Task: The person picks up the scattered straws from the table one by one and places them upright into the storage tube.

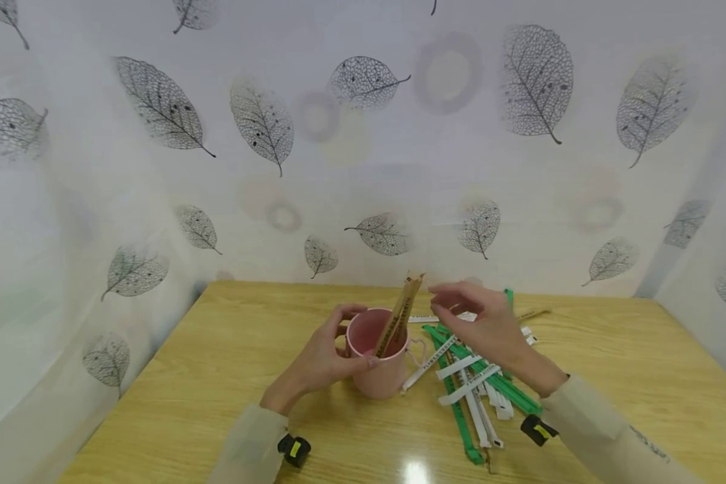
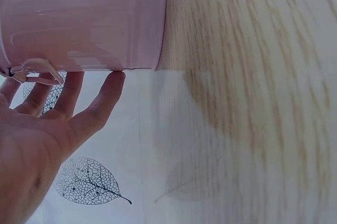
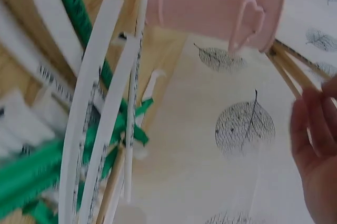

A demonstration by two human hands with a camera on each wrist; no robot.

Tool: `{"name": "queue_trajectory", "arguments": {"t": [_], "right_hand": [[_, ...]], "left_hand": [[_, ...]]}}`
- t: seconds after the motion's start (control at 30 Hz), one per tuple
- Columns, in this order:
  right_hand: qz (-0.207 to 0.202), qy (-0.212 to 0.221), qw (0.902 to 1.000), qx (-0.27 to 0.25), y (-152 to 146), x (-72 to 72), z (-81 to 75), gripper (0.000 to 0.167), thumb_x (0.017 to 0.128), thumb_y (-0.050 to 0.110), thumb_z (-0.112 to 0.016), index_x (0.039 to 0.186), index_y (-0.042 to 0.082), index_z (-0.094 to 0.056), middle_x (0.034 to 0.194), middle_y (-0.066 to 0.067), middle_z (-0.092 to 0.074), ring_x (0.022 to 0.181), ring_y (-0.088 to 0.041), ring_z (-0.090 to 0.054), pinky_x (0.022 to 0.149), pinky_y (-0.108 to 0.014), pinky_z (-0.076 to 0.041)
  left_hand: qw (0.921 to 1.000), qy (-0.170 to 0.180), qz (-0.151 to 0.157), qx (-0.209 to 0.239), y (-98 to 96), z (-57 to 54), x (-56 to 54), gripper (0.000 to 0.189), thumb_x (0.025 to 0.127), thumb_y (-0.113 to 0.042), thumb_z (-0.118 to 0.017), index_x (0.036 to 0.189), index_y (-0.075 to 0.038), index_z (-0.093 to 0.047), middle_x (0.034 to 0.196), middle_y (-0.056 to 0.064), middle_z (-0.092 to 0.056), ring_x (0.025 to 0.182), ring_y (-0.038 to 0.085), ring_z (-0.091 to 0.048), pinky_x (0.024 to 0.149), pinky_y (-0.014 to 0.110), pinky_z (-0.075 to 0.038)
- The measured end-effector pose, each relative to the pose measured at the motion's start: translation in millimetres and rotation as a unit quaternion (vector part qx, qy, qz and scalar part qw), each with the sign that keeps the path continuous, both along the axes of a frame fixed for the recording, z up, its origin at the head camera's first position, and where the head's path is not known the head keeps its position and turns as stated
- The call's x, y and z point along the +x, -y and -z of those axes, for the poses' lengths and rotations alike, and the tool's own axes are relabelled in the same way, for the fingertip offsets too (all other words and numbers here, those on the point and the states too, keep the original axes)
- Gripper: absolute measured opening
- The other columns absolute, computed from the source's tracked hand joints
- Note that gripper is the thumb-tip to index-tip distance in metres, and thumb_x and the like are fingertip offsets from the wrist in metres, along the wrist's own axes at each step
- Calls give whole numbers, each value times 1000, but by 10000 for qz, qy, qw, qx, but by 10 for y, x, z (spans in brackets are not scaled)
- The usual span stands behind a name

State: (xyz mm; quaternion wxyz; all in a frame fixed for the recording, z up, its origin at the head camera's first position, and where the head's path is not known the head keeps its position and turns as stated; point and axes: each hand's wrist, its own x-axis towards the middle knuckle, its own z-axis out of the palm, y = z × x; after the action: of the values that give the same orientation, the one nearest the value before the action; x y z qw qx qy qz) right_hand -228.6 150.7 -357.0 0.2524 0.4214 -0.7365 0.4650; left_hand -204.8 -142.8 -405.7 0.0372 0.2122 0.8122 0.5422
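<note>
A pink mug (image 1: 380, 386) stands upright on the table. My left hand (image 1: 323, 353) holds it from the left, thumb near the front of the rim and fingers around the far side. In the left wrist view, fingertips touch the mug's wall (image 2: 84, 21). A few brown paper-wrapped sticks (image 1: 399, 316) lean in the mug, their tops above the rim. My right hand (image 1: 484, 323) hovers just right of those tops, fingers bent and apart from the thumb, with nothing seen between them. On the mug's right is a heart-shaped handle (image 3: 247, 24).
Right of the mug lies a loose pile of wrapped sticks, with green ones (image 1: 460, 423) and white ones (image 1: 468, 386) crossing each other under my right forearm. A brown stick (image 1: 532, 314) pokes out behind. A leaf-patterned cloth (image 1: 363, 168) rises at the wooden table's (image 1: 248, 316) back edge.
</note>
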Motion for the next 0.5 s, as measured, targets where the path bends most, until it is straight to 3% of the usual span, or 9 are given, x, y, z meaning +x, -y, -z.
{"name": "queue_trajectory", "arguments": {"t": [0.17, 0.37, 0.5], "right_hand": [[-511, -409, 9911, 1162, -228, 24, 56, 38, 76, -17, -75, 100, 12, -75, 92, -2, -76, 76, -6, -70, 65, -15, -56], [-681, -899, 9488, 2951, -363, 194, 236, 31, 77, -6, -81, 97, 15, -73, 91, 3, -70, 77, -3, -65, 65, -13, -51], [-517, -1310, 9243, 3546, -404, 297, 352, 28, 77, -2, -81, 98, 14, -75, 94, 4, -71, 81, -6, -67, 68, -14, -53]], "left_hand": [[10000, 0, 21, -11, -3, 7, -12, 78, 82, -30, -85, 147, -26, -41, 139, 1, -52, 120, 26, -60, 87, 32, -58], [10000, 41, -22, -75, 1, -9, -13, 78, 82, -30, -85, 147, -28, -41, 141, -1, -51, 122, 25, -59, 89, 33, -57], [10000, 39, -29, -67, 1, -2, -8, 78, 82, -29, -85, 147, -28, -41, 142, 0, -51, 123, 26, -59, 89, 33, -57]]}}
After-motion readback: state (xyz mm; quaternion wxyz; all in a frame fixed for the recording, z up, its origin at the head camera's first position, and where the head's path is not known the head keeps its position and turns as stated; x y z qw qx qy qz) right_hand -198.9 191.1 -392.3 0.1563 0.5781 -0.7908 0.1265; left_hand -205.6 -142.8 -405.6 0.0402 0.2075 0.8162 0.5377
